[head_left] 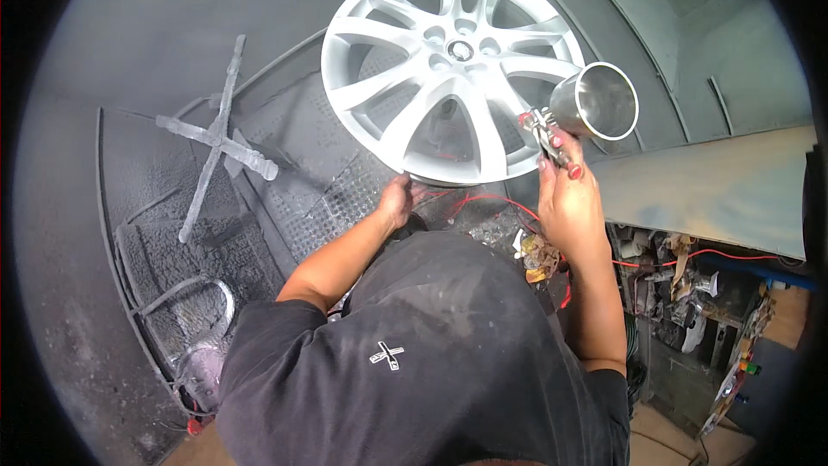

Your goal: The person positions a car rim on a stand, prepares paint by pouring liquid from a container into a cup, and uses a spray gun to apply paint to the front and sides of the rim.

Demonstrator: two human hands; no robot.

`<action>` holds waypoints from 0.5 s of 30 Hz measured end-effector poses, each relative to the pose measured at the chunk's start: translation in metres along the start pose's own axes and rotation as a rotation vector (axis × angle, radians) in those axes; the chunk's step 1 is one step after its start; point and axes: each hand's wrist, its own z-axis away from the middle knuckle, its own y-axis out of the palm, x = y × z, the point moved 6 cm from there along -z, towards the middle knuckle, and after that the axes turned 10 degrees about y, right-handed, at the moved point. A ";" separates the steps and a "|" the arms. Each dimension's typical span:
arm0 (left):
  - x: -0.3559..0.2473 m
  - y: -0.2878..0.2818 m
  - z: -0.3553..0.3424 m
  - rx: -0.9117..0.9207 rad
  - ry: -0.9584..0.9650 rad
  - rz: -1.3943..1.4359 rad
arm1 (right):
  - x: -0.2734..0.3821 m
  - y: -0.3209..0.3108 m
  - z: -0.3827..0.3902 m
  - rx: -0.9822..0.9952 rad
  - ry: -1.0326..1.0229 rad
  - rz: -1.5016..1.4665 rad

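Note:
A silver-white alloy wheel point(470, 125) with several spokes is held up at the top middle. My left hand point(398, 203) is at its lower left edge, fingers curled under the rim; what exactly they grip there is partly hidden. My right hand point(569, 198) is closed round a metal spray gun point(545, 138) with red fittings, held over the wheel's right side. An open metal cup point(595, 100) sits on the gun. A red hose point(509, 203) runs below the wheel.
A grey paint-coated cross-shaped stand point(220, 140) and a perforated grey surface point(306, 207) lie left. A sloped panel point(699, 190) is at right, above a cluttered shelf unit point(681, 311) with a red hose. Grey booth walls point(172, 9) surround the work.

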 end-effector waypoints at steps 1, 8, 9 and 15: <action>0.007 0.006 0.003 0.009 -0.043 -0.020 | 0.002 -0.002 -0.004 -0.022 -0.023 0.012; 0.025 0.023 0.019 0.330 -0.290 -0.361 | 0.013 0.012 -0.006 0.049 -0.104 -0.069; 0.023 0.020 0.019 0.316 -0.287 -0.384 | 0.020 0.012 -0.002 0.074 -0.104 -0.089; -0.017 -0.016 -0.012 0.041 -0.093 -0.190 | 0.033 0.019 0.017 0.351 -0.027 -0.255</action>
